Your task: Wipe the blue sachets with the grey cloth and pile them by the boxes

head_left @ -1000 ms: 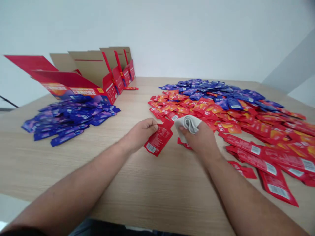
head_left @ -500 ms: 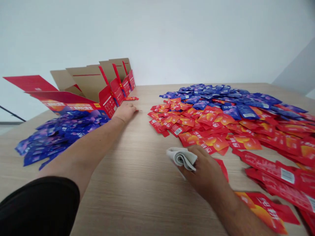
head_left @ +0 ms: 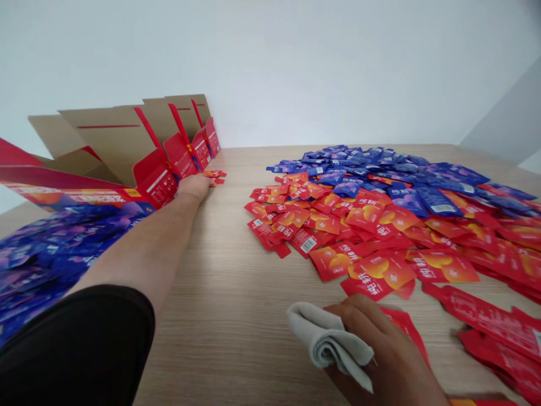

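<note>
My right hand (head_left: pixel 376 349), near the front of the table, is closed around a folded and rolled pale grey cloth (head_left: pixel 338 344). Stretched far forward, my left hand (head_left: pixel 193 187) rests low over the tabletop beside the row of boxes. Its fingers are curled together on a small red sachet (head_left: pixel 217 182); the fingertips are partly hidden. Another red-orange sachet (head_left: pixel 215 173) lies just behind that one. Open red cardboard boxes (head_left: pixel 154 183) with raised brown flaps stand to the left of my left hand.
Blue sachets (head_left: pixel 54 242) lie heaped in front of the boxes, under my left forearm. Across the right side spreads a big pile of red-orange sachets (head_left: pixel 329 214), with blue sachets (head_left: pixel 380 163) behind. A white wall (head_left: pixel 270 67) rises behind the wooden table (head_left: pixel 228 270).
The view has shifted, with the boxes now further left and the right hand lower. My left hand has moved left along the boxes, and two red sachets now show at its fingers.
</note>
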The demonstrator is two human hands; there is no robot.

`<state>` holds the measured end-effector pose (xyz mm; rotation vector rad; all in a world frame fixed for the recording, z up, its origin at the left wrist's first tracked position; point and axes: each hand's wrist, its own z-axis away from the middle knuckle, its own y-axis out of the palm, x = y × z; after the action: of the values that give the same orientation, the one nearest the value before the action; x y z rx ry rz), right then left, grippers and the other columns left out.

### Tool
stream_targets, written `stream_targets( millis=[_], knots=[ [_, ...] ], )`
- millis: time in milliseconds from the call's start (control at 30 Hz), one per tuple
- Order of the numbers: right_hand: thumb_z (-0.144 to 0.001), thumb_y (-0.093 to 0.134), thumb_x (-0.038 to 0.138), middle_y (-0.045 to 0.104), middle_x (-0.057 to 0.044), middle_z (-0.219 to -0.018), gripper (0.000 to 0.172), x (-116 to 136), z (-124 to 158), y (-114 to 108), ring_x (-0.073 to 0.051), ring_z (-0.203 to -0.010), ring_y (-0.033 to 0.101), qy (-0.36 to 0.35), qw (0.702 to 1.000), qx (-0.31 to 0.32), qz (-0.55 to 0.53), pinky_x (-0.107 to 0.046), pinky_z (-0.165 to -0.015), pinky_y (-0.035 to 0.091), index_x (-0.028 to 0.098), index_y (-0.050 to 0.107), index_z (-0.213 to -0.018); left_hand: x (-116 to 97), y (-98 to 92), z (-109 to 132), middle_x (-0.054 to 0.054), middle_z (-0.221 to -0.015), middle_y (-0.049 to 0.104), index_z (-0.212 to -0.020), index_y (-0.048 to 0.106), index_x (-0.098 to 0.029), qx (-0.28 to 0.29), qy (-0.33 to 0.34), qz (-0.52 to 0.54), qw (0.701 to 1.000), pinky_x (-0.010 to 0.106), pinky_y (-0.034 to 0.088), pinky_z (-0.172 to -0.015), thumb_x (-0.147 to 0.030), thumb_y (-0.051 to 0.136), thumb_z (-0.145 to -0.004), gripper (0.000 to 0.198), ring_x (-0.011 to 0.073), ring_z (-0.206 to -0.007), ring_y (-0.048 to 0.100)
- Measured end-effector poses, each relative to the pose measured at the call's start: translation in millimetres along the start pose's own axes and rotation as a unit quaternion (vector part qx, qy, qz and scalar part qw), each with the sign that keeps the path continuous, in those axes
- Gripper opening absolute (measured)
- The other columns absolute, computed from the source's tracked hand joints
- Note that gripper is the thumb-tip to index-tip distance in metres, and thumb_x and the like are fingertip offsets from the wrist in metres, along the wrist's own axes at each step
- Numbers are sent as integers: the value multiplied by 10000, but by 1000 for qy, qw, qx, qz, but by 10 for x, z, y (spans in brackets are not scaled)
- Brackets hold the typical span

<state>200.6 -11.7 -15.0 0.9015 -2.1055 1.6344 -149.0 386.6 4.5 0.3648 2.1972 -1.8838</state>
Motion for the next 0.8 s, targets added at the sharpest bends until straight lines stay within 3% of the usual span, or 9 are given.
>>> stream_targets(
  millis=[133,233,367,500,633,800],
  knots=[
    [-756,698,179,709,-60,-977,325,-31,-6,-18,-235,-818,711,-9,1000,29,5,-331,-636,591,339,696,-1040,60,42,-6,303,-1196,676,-888,704,-74,-29,-13,-33,999,640,375,-1045,-175,559,-894,177,523,-1269,552],
    [-780,695,196,713,-61,-985,294,-23,-37,-41,-227,-822,711,-17,999,48,7,-320,-636,588,325,699,-1044,-15,46,81,262,-1204,673,-964,677,-97,-46,1,-29,999,580,398,-1041,-176,532,-916,172,460,-1243,572],
    [-782,670,169,700,-52,-932,215,46,-70,-46,-213,-781,690,-15,999,28,20,-315,-620,556,290,694,-959,-299,62,284,180,-1182,697,-1003,662,-143,-39,41,-5,998,443,430,-1051,-249,651,-848,188,356,-1189,598],
    [-782,662,159,681,-32,-914,198,101,-90,-57,-203,-781,680,-14,1000,12,25,-317,-648,524,272,686,-943,-661,115,542,147,-1182,728,-1038,687,-178,2,59,21,998,364,437,-1043,-246,683,-796,251,321,-1185,621],
    [-818,677,193,680,-39,-965,168,122,-105,-80,-215,-873,680,-15,999,25,21,-327,-725,509,258,672,-972,-949,173,762,159,-1134,753,-1035,700,-178,30,15,58,998,375,459,-1010,-254,730,-763,284,328,-1166,644],
    [-857,690,245,674,-54,-1017,152,135,-131,-89,-227,-930,649,-20,999,30,31,-334,-778,488,241,667,-1008,-1175,222,867,173,-898,752,-842,715,-129,89,-92,156,979,394,529,-851,-233,763,-774,133,350,-1040,700]
  ],
)
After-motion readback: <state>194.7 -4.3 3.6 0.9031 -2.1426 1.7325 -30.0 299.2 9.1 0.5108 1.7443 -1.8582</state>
